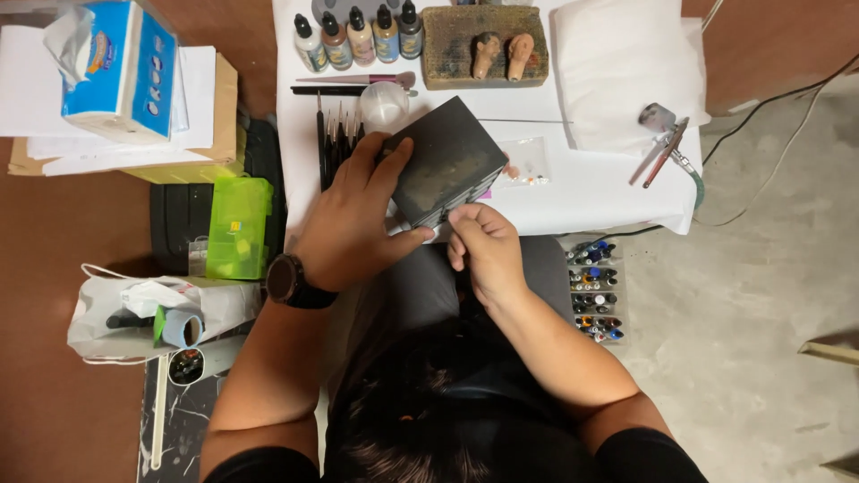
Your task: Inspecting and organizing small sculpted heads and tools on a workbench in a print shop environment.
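Observation:
My left hand [349, 219] grips a small black box with drawers [447, 156], fingers over its top left edge and thumb under its front. A dark watch sits on that wrist. My right hand [483, 246] pinches the box's lower front edge with closed fingertips. The box is tilted above the near edge of a white-covered table [591, 192]. Just behind the box lie a row of thin paintbrushes [335, 130] and a clear plastic cup [385, 103].
Several dropper paint bottles [358, 36] and a brown block bearing two small figure heads [501, 54] stand at the back. An airbrush [667, 148] lies right. A tissue box [121, 67], green case [237, 224], white bag [157, 313] sit left; a paint-bottle rack [595, 291] right.

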